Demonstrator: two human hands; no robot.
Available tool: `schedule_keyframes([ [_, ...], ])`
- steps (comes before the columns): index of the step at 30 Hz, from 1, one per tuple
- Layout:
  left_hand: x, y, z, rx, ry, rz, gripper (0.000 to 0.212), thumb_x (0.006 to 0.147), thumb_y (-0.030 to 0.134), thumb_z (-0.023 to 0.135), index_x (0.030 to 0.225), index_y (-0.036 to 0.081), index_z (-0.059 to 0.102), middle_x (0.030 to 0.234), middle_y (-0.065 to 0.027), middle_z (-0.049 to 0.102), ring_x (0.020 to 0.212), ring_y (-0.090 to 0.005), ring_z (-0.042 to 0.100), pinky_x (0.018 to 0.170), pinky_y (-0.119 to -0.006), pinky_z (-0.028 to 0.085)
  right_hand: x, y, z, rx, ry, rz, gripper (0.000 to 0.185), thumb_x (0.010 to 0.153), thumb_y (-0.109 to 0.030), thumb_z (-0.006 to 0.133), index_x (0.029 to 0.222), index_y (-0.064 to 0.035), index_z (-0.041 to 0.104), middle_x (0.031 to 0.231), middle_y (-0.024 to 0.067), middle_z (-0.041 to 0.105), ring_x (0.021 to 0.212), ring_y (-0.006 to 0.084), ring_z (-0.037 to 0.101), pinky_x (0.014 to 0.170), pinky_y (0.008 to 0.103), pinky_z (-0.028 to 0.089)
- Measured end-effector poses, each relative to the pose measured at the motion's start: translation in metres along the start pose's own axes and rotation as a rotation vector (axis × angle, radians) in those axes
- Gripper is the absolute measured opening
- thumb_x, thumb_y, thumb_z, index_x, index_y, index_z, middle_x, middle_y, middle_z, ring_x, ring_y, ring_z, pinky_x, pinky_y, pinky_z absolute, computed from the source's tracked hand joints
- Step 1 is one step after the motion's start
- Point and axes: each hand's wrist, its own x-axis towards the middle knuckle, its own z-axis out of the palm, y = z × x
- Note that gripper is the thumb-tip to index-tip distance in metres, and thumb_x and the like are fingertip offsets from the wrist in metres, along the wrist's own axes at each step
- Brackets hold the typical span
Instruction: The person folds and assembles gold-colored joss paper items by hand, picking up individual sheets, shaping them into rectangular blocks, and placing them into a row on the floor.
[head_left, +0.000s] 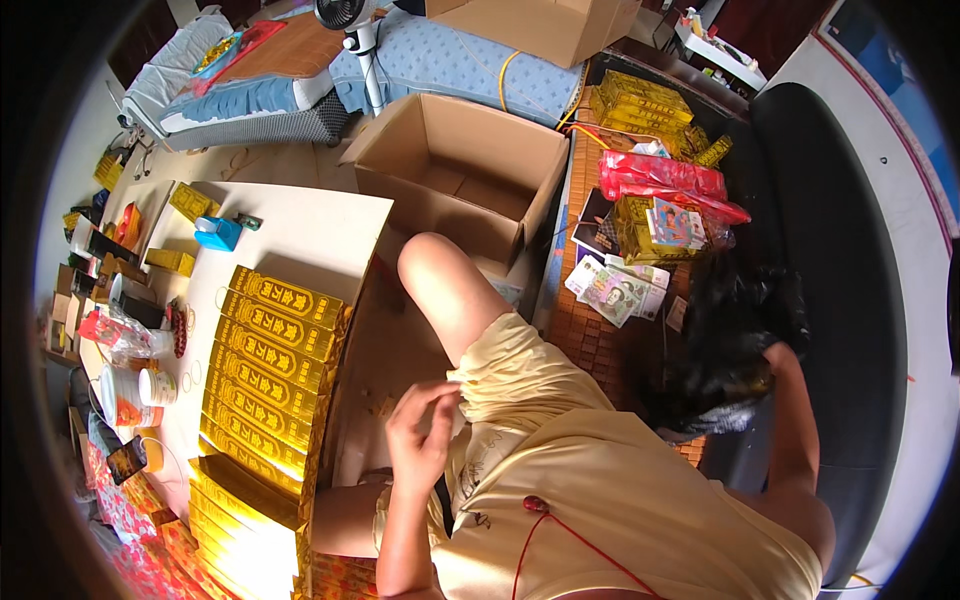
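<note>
My left hand (422, 431) is raised beside my shorts with its fingers loosely bent and nothing visible in it. Out to the right, my right hand (778, 358) reaches into a black plastic bag (720, 315), which hides its fingers. The bag rests between a woven mat and a black sofa. Gold foil paper bars (274, 360) with printed characters stand in a row along the edge of the white table (322, 217) to my left. Nearer to me, more gold pieces (240, 517) gleam under strong light.
An open cardboard box (480, 165) stands ahead of my knee. Banknote-like papers (619, 289), red plastic (660, 176) and yellow bundles (641, 101) lie on the woven mat (585, 345). A blue tape dispenser (217, 233) and tubs (124, 394) are on the table. A fan (364, 52) stands by the bed.
</note>
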Motion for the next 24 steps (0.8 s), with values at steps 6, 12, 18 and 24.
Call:
schedule_keyframes([
  [6, 0.03, -0.011, 0.075, -0.211, -0.354, -0.107, 0.055, 0.098, 0.027, 0.064, 0.145, 0.004, 0.044, 0.137, -0.0178, 0.051, 0.127, -0.0258, 0.053, 0.102, -0.036, 0.047, -0.036, -0.058, 0.01, 0.195, -0.118, -0.162, 0.053, 0.087, -0.027, 0.066, 0.134, -0.0047, 0.055, 0.13, 0.0175, 0.059, 0.116, 0.0339, 0.06, 0.097, 0.0455, 0.049],
  [12, 0.046, -0.031, 0.112, -0.343, -0.382, -0.125, 0.069, 0.101, 0.052, 0.051, 0.141, -0.004, 0.045, 0.13, -0.0195, 0.057, 0.12, -0.0242, 0.055, 0.1, -0.036, 0.046, -0.045, -0.099, 0.047, 0.227, -0.214, -0.323, 0.052, 0.086, -0.024, 0.067, 0.133, -0.0042, 0.055, 0.127, 0.0171, 0.06, 0.115, 0.0331, 0.059, 0.096, 0.0453, 0.048],
  [18, 0.03, -0.042, 0.133, -0.316, -0.346, -0.227, 0.058, 0.104, 0.051, 0.046, 0.105, -0.004, 0.065, 0.087, -0.0188, 0.068, 0.083, -0.0224, 0.061, 0.083, -0.04, 0.05, -0.029, -0.095, 0.075, 0.242, -0.23, -0.362, 0.05, 0.086, -0.021, 0.069, 0.131, -0.0037, 0.056, 0.125, 0.0168, 0.06, 0.114, 0.0323, 0.059, 0.095, 0.0451, 0.048],
  [24, 0.035, -0.071, 0.163, -0.163, 0.09, -0.171, 0.031, 0.102, 0.027, 0.051, 0.106, -0.002, 0.061, 0.098, -0.029, 0.065, 0.094, -0.0466, 0.062, 0.085, -0.048, 0.049, -0.016, -0.094, 0.088, 0.207, -0.241, -0.391, 0.049, 0.085, -0.019, 0.071, 0.13, -0.0032, 0.056, 0.122, 0.0165, 0.061, 0.113, 0.0315, 0.059, 0.094, 0.0449, 0.048],
])
